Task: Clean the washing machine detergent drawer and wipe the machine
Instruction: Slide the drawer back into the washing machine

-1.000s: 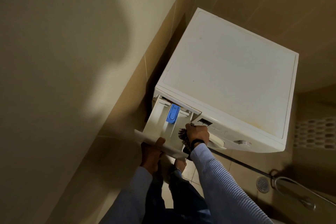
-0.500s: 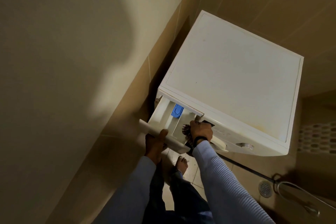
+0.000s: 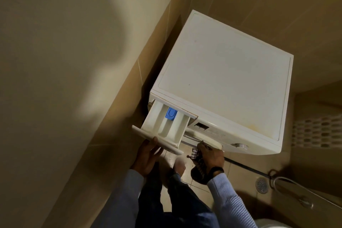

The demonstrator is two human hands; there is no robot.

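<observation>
A white washing machine (image 3: pixel 222 79) stands in a tiled corner. Its detergent drawer (image 3: pixel 162 126) is pulled out at the front left, showing white compartments and a blue insert (image 3: pixel 171 114). My left hand (image 3: pixel 147 155) grips the drawer's front panel from below. My right hand (image 3: pixel 211 159) holds a dark checked cloth (image 3: pixel 197 163) just right of the drawer, below the machine's control panel (image 3: pixel 203 127).
A beige wall (image 3: pixel 64 79) runs close along the left of the machine. On the tiled floor at the right lie a round drain (image 3: pixel 261 185) and a hose (image 3: pixel 296 190). My legs and a bare foot (image 3: pixel 178 167) are under the drawer.
My right hand with the cloth has come out of the drawer and dropped to its right. The drawer stays held out by my left hand, its compartments now uncovered.
</observation>
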